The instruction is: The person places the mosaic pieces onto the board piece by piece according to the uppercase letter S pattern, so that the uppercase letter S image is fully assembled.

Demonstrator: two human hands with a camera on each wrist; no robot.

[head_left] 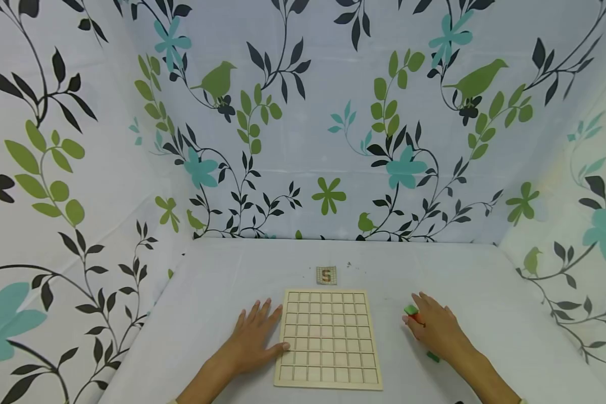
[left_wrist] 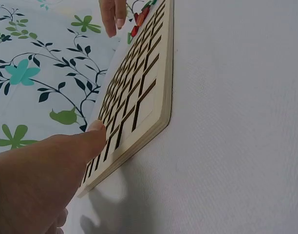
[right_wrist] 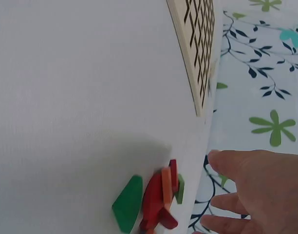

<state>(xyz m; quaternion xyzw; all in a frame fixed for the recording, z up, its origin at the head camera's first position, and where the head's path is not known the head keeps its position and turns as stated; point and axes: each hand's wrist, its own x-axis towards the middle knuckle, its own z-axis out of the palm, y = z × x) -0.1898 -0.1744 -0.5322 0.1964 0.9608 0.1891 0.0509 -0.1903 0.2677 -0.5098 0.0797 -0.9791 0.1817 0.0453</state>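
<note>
A pale wooden grid board (head_left: 329,340) with small square cells lies on the white table in the head view. My left hand (head_left: 255,341) rests at its left edge, fingers spread on the table and the thumb (left_wrist: 93,139) over the rim. My right hand (head_left: 438,328), to the right of the board, is over a small pile of coloured pieces and partly hides them. In the right wrist view the pile shows a dark green piece (right_wrist: 128,204), a red piece (right_wrist: 151,197) and an orange piece (right_wrist: 166,187). The right hand's fingers look extended, with nothing between them.
A small square tile (head_left: 326,275) with a brown figure like a 5 lies just beyond the board. The white cloth tabletop (head_left: 232,275) meets hanging cloth (head_left: 303,140) printed with leaves, birds and flowers at the back and sides.
</note>
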